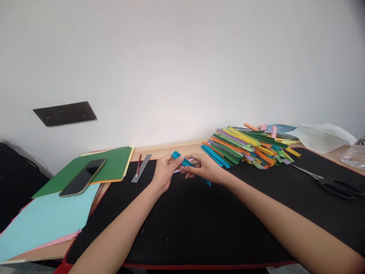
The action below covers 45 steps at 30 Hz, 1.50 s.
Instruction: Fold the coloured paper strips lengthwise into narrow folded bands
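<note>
Both hands meet over the middle of the black mat (pixel 185 224) on the counter (pixel 171 148). The left hand (pixel 164 170) has its fingers pinched on the upper end of a blue paper strip (pixel 182 160). The right hand (pixel 204 168) has its fingers closed over the strip's middle, and the lower end pokes out below the palm. The strip is held just above the mat, not lying on it. A lilac scrap seems to sit under it, though I cannot tell for sure.

A ruler (pixel 142 167) and a red pen (pixel 138 164) lie just left of the hands. A pile (pixel 248 147) of coloured strips lies to the right, with scissors (pixel 332 184) beyond it.

The likely trouble is in the paper itself. Uneven pull between the two hands could crease the strip askew or tear it. A loose pinch could drop it onto the mat. The right forearm is near the pile and could scatter it with a wide sweep.
</note>
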Tool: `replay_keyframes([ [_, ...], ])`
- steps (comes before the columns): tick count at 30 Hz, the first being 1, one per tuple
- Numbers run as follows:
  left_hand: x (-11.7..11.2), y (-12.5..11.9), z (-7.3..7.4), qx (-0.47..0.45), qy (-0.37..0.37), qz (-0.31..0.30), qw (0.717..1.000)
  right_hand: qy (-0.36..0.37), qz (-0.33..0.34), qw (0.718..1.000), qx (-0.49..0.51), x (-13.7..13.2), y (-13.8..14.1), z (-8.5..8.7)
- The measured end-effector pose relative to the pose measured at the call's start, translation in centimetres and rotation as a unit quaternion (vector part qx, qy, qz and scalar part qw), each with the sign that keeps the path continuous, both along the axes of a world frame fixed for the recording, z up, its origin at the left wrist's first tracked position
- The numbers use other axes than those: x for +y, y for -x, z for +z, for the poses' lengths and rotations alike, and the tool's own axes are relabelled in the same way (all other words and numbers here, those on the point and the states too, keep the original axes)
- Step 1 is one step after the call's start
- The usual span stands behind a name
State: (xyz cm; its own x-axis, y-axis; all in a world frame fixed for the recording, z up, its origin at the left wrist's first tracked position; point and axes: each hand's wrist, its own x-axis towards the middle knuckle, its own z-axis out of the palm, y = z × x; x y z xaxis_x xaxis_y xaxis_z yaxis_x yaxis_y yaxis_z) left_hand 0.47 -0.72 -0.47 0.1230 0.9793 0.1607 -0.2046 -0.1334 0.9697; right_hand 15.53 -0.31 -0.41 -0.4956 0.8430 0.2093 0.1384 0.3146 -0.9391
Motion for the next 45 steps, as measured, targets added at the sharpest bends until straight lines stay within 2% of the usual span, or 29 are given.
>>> replay_keyframes([
  [3, 0.06, 0.22, 0.25, -0.006, 0.001, -0.031, 0.999, 0.032, 0.015, 0.999, 0.025, 0.08, -0.34, 0.14],
  [7, 0.02, 0.40, 0.52, -0.019, -0.007, -0.044, 0.999, 0.054, 0.020, 0.998, 0.034, 0.07, -0.68, 0.40],
  [12, 0.01, 0.49, 0.61, -0.002, -0.017, -0.024, 1.000, 0.052, 0.025, 0.998, 0.024, 0.04, -0.88, 0.50],
  [19, -0.05, 0.31, 0.69, -0.006, -0.005, -0.002, 1.000, 0.010, 0.026, 0.999, -0.028, 0.04, -0.91, 0.27],
  [24, -0.12, 0.20, 0.51, -0.004, -0.008, -0.005, 1.000, -0.009, -0.007, 0.999, -0.033, 0.07, -0.69, 0.19],
  [33, 0.01, 0.11, 0.31, -0.002, -0.020, -0.005, 1.000, 0.053, -0.024, 0.998, 0.003, 0.05, -0.72, 0.37],
  [45, 0.01, 0.12, 0.08, 0.000, -0.013, -0.003, 1.000, 0.064, -0.029, 0.998, 0.004, 0.23, -0.71, 0.14],
])
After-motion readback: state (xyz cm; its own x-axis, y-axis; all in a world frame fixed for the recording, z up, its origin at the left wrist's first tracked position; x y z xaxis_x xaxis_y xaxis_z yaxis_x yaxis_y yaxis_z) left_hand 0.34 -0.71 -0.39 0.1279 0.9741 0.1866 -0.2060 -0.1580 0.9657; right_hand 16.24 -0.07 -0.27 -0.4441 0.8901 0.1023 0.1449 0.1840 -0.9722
